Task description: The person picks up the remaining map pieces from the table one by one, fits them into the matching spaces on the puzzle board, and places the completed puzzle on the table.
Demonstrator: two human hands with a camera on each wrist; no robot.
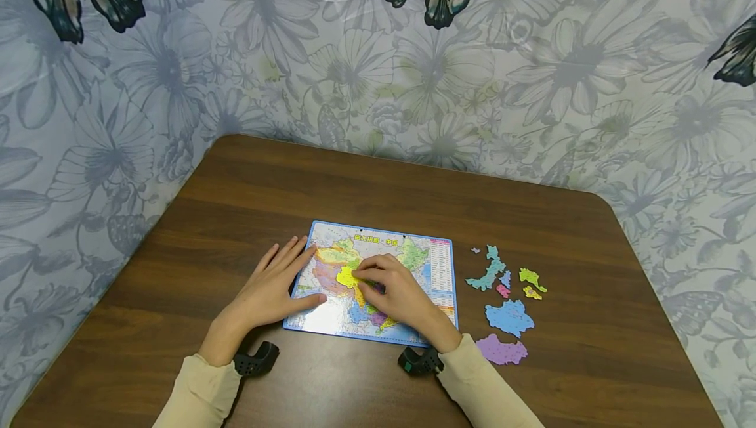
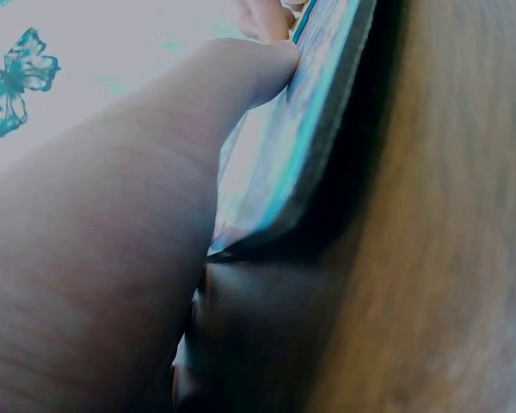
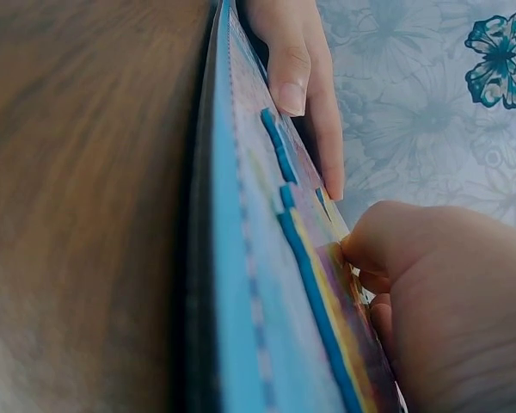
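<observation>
A blue-edged map puzzle board (image 1: 313, 321) lies on the table, with colored pieces fitted over its middle. My left hand (image 1: 272, 293) rests on the board's left side, its fingers extended and its thumb reaching over the lower left part. In the left wrist view the left thumb (image 2: 258, 73) touches the board's surface. Over the board's middle, my right hand (image 1: 401, 290) pinches a bright yellow puzzle piece (image 1: 346, 276) between curled fingers and thumb. In the right wrist view the right hand (image 3: 447, 284) hides most of that piece.
Right of the board lie several loose pieces: a teal one (image 1: 489, 272), a blue one (image 1: 509, 317), a purple one (image 1: 502, 349), a green one (image 1: 531, 278) and smaller ones. The brown table (image 1: 354, 178) meets a flowered wall (image 1: 443, 100) at the back.
</observation>
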